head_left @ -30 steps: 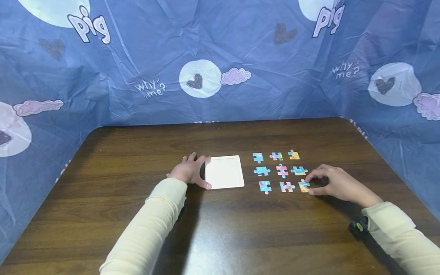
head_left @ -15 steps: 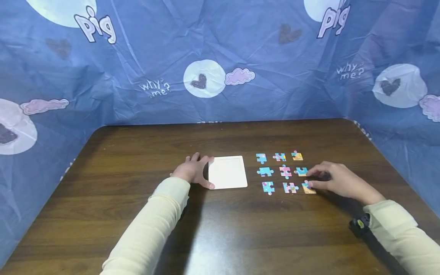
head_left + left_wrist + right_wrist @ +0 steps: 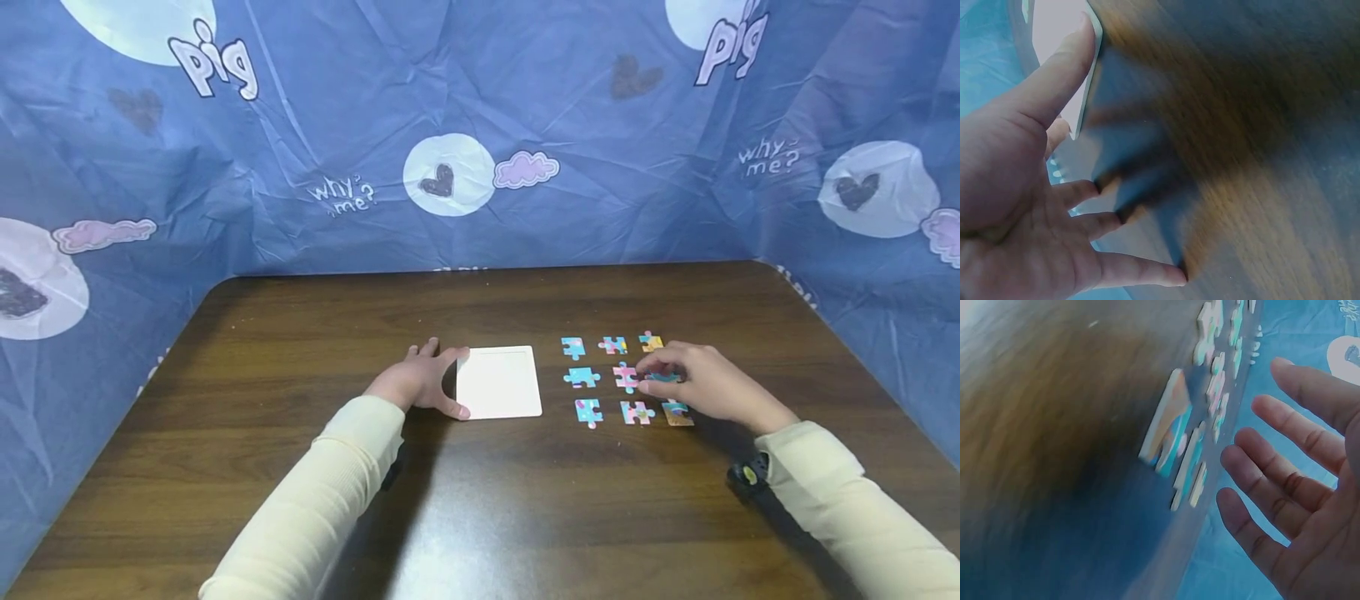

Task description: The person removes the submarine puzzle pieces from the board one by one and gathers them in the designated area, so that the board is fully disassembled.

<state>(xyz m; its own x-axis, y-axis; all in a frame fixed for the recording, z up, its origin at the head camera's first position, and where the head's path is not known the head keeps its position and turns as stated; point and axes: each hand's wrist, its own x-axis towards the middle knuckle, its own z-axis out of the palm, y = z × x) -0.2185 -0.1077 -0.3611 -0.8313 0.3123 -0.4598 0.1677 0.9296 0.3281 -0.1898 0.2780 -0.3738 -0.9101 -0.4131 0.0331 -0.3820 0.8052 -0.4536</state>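
My left hand (image 3: pixel 427 377) spans the left side of a thin white square tray (image 3: pixel 498 383). Its thumb and index finger hold the tray at the near and far left corners, while the other fingers spread over the wood in the left wrist view. Over the right column of jigsaw pieces hovers my right hand (image 3: pixel 693 379), fingers loosely bent and nothing between them. A pink jigsaw piece (image 3: pixel 625 377) lies right at its fingertips. A blue one beneath that hand is partly hidden. The yellow-and-blue corner piece (image 3: pixel 1169 422) shows close up in the right wrist view.
Several jigsaw pieces lie apart in rows right of the tray, among them a blue left-middle piece (image 3: pixel 581 377) and a pink bottom piece (image 3: pixel 637 412). The brown table (image 3: pixel 480 483) ends at a blue printed cloth (image 3: pixel 337 125) behind and at the sides.
My right hand has moved from the near right corner piece, away from me and leftward, over the middle row. My left hand keeps its hold on the tray. The head view has shifted slightly.
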